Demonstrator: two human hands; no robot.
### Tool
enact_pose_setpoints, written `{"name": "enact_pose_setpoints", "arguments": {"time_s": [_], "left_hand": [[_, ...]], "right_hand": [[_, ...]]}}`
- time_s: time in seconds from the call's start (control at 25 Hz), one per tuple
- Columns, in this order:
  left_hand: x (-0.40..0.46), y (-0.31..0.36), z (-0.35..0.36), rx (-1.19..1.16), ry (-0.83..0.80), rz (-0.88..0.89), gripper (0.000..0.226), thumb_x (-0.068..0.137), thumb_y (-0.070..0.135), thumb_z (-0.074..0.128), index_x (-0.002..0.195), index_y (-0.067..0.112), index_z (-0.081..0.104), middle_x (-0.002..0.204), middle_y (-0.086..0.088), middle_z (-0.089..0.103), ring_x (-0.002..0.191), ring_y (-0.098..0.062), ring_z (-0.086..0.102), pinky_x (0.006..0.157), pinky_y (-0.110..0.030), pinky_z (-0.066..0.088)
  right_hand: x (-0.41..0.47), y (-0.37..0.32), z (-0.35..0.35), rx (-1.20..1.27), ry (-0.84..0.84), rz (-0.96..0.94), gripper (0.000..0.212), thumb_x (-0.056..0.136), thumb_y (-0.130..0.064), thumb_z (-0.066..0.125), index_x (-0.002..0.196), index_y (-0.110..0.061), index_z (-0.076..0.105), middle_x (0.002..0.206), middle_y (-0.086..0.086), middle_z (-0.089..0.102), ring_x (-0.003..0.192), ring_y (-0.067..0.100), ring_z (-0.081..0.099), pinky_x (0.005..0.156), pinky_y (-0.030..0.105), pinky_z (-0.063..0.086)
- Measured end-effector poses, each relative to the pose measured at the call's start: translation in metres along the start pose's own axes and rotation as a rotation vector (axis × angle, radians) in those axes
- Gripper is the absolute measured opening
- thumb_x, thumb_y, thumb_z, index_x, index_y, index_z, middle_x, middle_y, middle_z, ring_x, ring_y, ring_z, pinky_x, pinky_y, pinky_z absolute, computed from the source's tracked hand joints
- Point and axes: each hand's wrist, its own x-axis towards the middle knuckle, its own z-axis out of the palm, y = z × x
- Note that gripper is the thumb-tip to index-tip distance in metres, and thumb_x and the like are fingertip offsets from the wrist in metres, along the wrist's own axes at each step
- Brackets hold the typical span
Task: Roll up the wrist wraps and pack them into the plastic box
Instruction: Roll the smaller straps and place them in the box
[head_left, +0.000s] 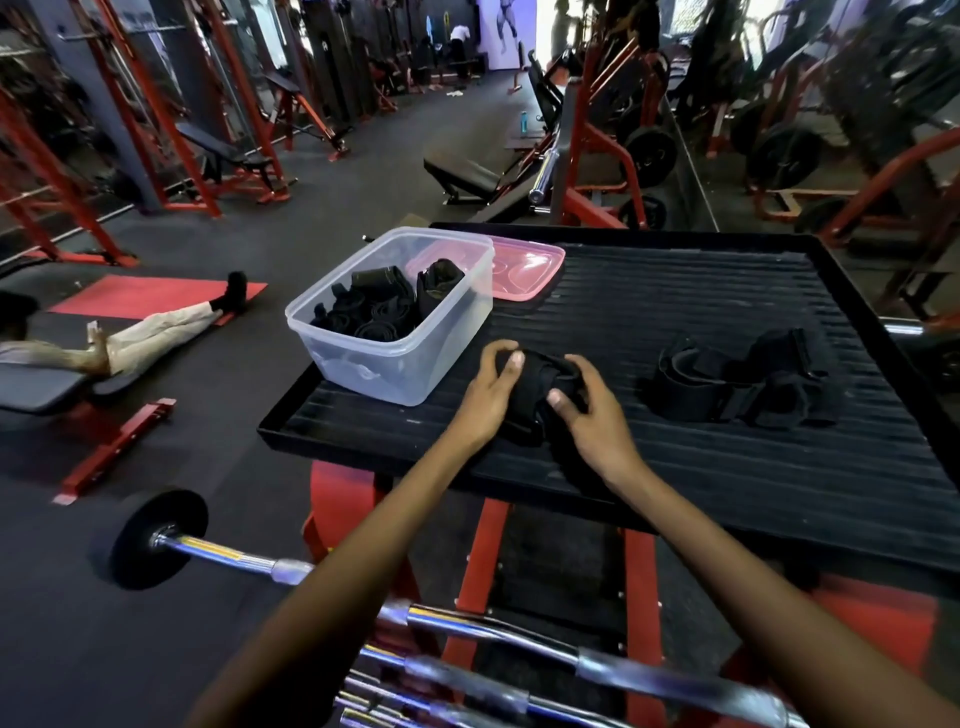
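Both hands on one wrap
Left hand (491, 387) and right hand (587, 410) grip a black wrap (535, 387) on the tray (675, 467); box (387, 317) far left, loose wraps (737, 382) right.

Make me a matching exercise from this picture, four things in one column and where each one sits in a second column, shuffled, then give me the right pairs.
Things:
1. pink lid
2. rolled wraps
3. wrap being rolled
4. unrolled wraps

Places:
A. between the left hand and right hand
B. inside the plastic box
C. loose on the black tray, right of the hands
D. flat on the tray behind the box

Pairs: 1-D, 2-B, 3-A, 4-C
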Motion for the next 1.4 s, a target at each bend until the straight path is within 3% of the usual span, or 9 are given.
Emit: {"name": "enact_pose_setpoints", "arguments": {"time_s": [0.12, 0.24, 0.36, 0.48, 0.88, 1.08, 1.24, 1.32, 1.4], "left_hand": [[-0.01, -0.015, -0.027, 0.025, -0.205, 0.029, 0.076, 0.084, 0.022, 0.068, 0.144, 0.024, 0.022, 0.129, 0.016, 0.042, 0.118, 0.001, 0.046, 0.099, -0.009, 0.038], [-0.02, -0.028, -0.045, 0.071, -0.084, 0.083, 0.098, 0.065, 0.03, 0.081, 0.144, 0.022, 0.024, 0.145, 0.006, 0.037, 0.134, -0.008, 0.038, 0.112, -0.028, 0.032], [-0.03, -0.025, -0.058, 0.272, 0.07, 0.144, 0.091, 0.065, 0.019, 0.084, 0.14, 0.015, 0.032, 0.134, 0.007, 0.038, 0.125, -0.007, 0.039, 0.107, -0.024, 0.032], [-0.037, -0.028, -0.069, 0.295, 0.065, 0.126, 0.08, 0.074, 0.027, 0.078, 0.139, 0.021, 0.031, 0.134, 0.007, 0.041, 0.123, -0.006, 0.041, 0.105, -0.025, 0.035], [-0.041, -0.03, -0.068, 0.203, 0.066, 0.085, 0.061, 0.084, 0.025, 0.067, 0.138, 0.026, 0.037, 0.126, 0.011, 0.053, 0.12, -0.007, 0.05, 0.1, -0.024, 0.04], [-0.049, -0.031, -0.049, 0.357, 0.289, 0.171, 0.056, 0.089, 0.043, 0.056, 0.137, 0.022, 0.035, 0.135, 0.001, 0.05, 0.125, -0.016, 0.048, 0.103, -0.034, 0.042], [-0.052, 0.001, -0.018, 0.435, 0.59, 0.428, 0.055, 0.093, 0.023, 0.052, 0.141, 0.01, 0.03, 0.152, -0.006, 0.026, 0.14, -0.015, 0.026, 0.114, -0.028, 0.025], [-0.041, 0.018, 0.007, 0.385, 0.503, 0.58, 0.051, 0.09, 0.015, 0.054, 0.137, 0.007, 0.036, 0.146, -0.008, 0.034, 0.135, -0.013, 0.031, 0.112, -0.022, 0.024], [-0.023, 0.032, 0.036, 0.167, 0.306, 0.516, 0.046, 0.088, 0.011, 0.056, 0.132, 0.008, 0.041, 0.133, -0.007, 0.045, 0.123, -0.013, 0.043, 0.104, -0.017, 0.034]], "right_hand": [[0.001, -0.005, 0.0, 0.114, -0.044, 0.038, 0.047, 0.089, -0.003, 0.058, 0.134, -0.004, 0.045, 0.133, 0.01, 0.054, 0.115, 0.008, 0.054, 0.095, 0.013, 0.041], [0.004, -0.014, 0.005, 0.199, -0.245, 0.037, 0.052, 0.087, -0.002, 0.059, 0.135, -0.008, 0.04, 0.133, 0.006, 0.05, 0.109, -0.009, 0.053, 0.097, 0.011, 0.039], [0.014, -0.024, 0.012, 0.267, -0.426, 0.09, 0.07, 0.076, 0.002, 0.063, 0.14, -0.005, 0.036, 0.137, 0.005, 0.048, 0.124, 0.013, 0.047, 0.107, 0.027, 0.035], [0.022, -0.031, 0.027, 0.157, -0.495, 0.082, 0.071, 0.083, 0.005, 0.063, 0.144, -0.01, 0.031, 0.137, 0.004, 0.049, 0.122, 0.014, 0.049, 0.093, 0.02, 0.046], [0.019, -0.019, 0.036, 0.252, -0.437, 0.127, 0.066, 0.088, -0.003, 0.059, 0.146, -0.008, 0.026, 0.138, 0.009, 0.05, 0.126, 0.019, 0.05, 0.094, 0.014, 0.045], [0.012, -0.026, 0.027, 0.233, -0.332, 0.162, 0.066, 0.088, -0.001, 0.059, 0.145, -0.008, 0.026, 0.134, 0.013, 0.049, 0.115, 0.017, 0.052, 0.081, 0.013, 0.05], [0.005, -0.034, 0.0, 0.067, -0.158, 0.068, 0.059, 0.087, -0.004, 0.063, 0.139, -0.008, 0.037, 0.131, 0.011, 0.05, 0.109, 0.016, 0.055, 0.09, 0.021, 0.044], [0.001, -0.044, -0.021, -0.038, -0.041, -0.054, 0.048, 0.086, -0.001, 0.061, 0.132, -0.007, 0.046, 0.128, 0.011, 0.054, 0.106, 0.019, 0.057, 0.089, 0.02, 0.045], [-0.002, -0.051, -0.046, -0.215, 0.102, -0.202, 0.04, 0.086, 0.0, 0.06, 0.124, -0.005, 0.053, 0.122, 0.01, 0.056, 0.108, 0.02, 0.056, 0.092, 0.023, 0.046]]}}
